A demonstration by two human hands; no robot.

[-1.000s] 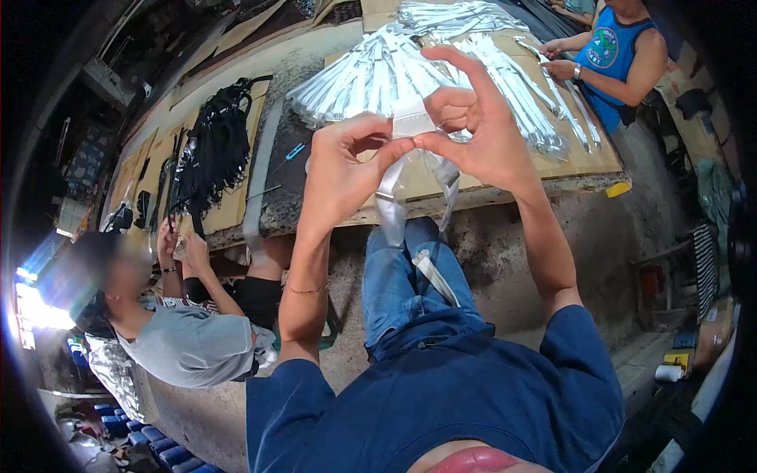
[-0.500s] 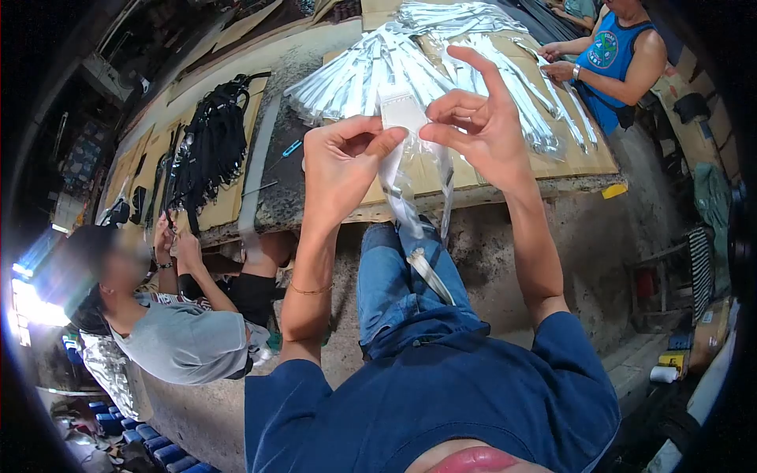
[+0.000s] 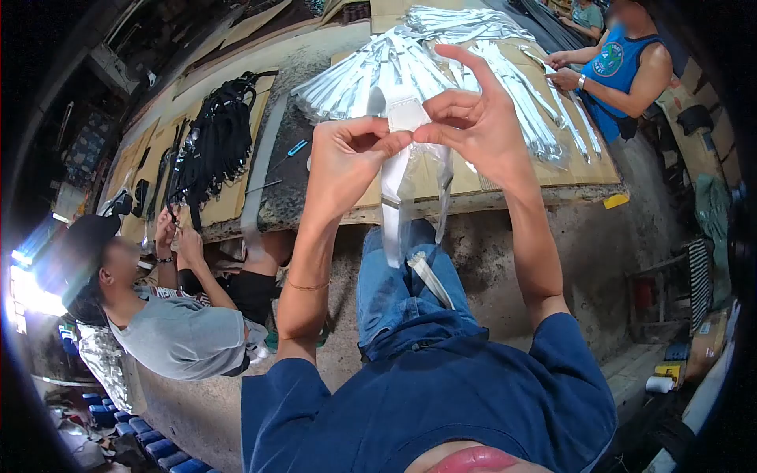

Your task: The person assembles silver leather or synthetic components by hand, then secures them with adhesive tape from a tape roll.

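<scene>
A white strap (image 3: 394, 177) with a wide stitched end piece (image 3: 406, 115) is held up before me, its length hanging toward my knees with clear plastic (image 3: 430, 158) around it. My left hand (image 3: 352, 162) pinches the strap below the end piece, thumb against forefinger. From the other side my right hand (image 3: 471, 130) pinches at nearly the same spot, its forefinger raised. Both sets of fingertips almost touch and cover part of the strap. Behind them a fan of white straps (image 3: 359, 75) in plastic lies on the table.
Cardboard (image 3: 505, 181) covers much of the table. Black straps (image 3: 213, 134) lie in a heap at left, near a blue cutter (image 3: 296, 147). A seated person (image 3: 177, 331) works at left; another in a blue top (image 3: 615, 71) handles white straps at right.
The hanging strap has straightened and now falls lower. My fingertips have come closer together at the base of the end piece.
</scene>
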